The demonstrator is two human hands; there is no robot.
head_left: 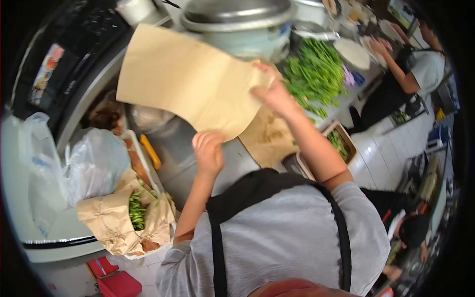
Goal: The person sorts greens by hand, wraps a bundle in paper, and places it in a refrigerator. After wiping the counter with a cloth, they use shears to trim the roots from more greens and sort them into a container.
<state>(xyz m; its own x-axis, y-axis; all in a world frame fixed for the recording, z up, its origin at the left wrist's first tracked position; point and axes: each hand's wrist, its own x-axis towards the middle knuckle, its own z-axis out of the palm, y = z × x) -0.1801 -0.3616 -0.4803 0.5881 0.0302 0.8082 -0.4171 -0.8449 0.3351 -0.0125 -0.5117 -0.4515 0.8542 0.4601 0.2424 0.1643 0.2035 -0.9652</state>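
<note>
A large sheet of brown paper (183, 74) is raised over the steel counter, bent in a curve. My right hand (277, 94) is closed on its right end, with the thumb on the near face. At its lower edge, my left hand (209, 152) pinches the paper, fingers curled over the edge. Below my right hand, another piece of brown paper (267, 136) lies on the counter with dark damp stains. Beside my right hand is a heap of leafy green herbs (316, 74).
A big lidded pot (237, 37) stands behind the sheet. On the left are a plastic bag (96, 161) and crumpled paper (111, 213) around greens in a white crate. A bin of greens (341, 143) sits at right. Co-workers (420, 74) work at the right.
</note>
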